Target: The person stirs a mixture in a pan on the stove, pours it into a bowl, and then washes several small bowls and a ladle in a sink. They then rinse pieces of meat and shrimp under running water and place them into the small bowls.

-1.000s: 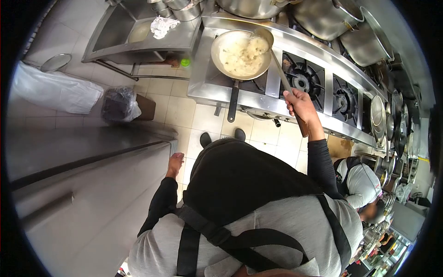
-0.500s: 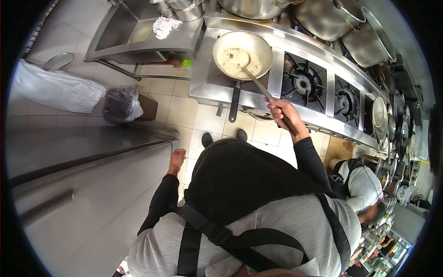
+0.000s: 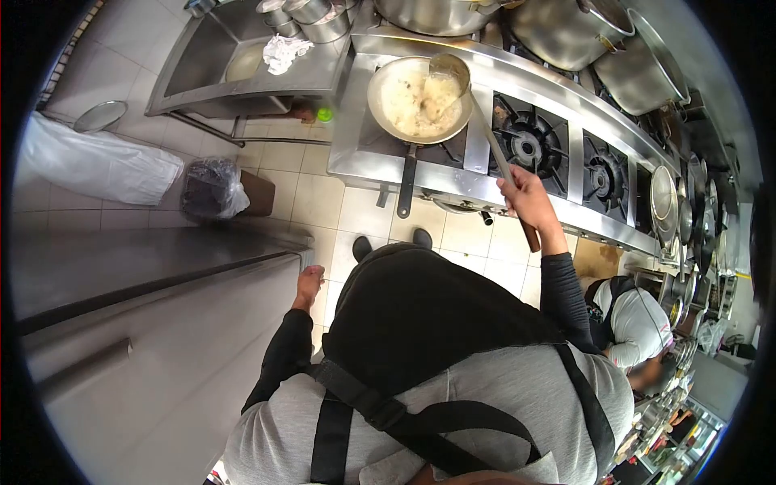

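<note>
Over the pan [image 3: 374, 99] at the stove's [image 3: 356, 153] left end, the right hand [image 3: 529, 200] grips a ladle [image 3: 491, 137]. Well apart, the left hand [image 3: 309, 287] hangs half open.

R hand [image 3: 528, 197] out fwd, closed; L hand [image 3: 309, 288] lower, part. curled.

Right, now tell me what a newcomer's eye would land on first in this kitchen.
Probably the light-coloured pan of pale, chunky food on the stove's leftmost burner, with a long-handled ladle tipped over it in the person's right hand. Next, the large steel pots lined up behind the burners, and the crumpled white cloth beside the sink at upper left.
</note>
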`<state>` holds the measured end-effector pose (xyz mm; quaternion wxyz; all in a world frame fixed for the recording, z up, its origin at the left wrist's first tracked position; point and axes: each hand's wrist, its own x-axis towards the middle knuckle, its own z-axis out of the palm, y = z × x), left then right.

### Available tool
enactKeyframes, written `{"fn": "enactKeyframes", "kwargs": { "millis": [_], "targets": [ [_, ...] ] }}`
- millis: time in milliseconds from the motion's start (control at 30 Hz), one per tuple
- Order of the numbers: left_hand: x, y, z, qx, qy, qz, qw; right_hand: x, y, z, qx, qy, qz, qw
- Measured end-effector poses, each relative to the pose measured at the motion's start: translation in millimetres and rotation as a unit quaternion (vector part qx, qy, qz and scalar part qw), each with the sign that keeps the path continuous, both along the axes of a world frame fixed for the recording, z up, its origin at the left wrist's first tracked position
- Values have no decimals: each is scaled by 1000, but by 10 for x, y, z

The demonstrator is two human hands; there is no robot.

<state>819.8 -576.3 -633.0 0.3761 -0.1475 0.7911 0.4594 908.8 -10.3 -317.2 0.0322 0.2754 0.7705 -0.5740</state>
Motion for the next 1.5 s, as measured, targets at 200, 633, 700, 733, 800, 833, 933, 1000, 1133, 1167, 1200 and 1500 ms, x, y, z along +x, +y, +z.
{"fn": "enactKeyframes", "kwargs": {
  "millis": [200,633,700,733,800,833,933,1000,1133,1167,1200,1500],
  "targets": [
    [10,88,164,36,15,14,999,10,63,-509,233,36,40,971],
    [184,190,370,-27,-13,73,997,-413,-227,-1354,261,127,69,954],
    [256,201,388,15,-9,90,996,-241,-258,-1353,277,163,97,942],
    [276,211,391,13,-8,93,996,-136,-268,-1299,275,164,100,942],
    [293,248,406,1,-10,81,997,75,-263,-1168,276,53,106,954],
    [306,267,414,-1,-9,86,996,183,-218,-1154,274,56,110,954],
    [297,365,433,-7,-5,99,995,474,97,-1191,308,120,102,938],
    [289,470,453,15,35,79,996,477,298,-1045,273,62,85,956],
    [144,814,610,14,38,14,999,-75,492,-778,294,106,55,948],
    [135,1020,671,29,21,47,998,-269,568,-974,258,78,51,962],
    [86,1191,760,43,5,82,996,-427,544,-1142,220,52,47,973],
    [-336,2999,1598,385,-222,58,894,-242,4,-599,-520,-32,-78,850]
  ]
}}
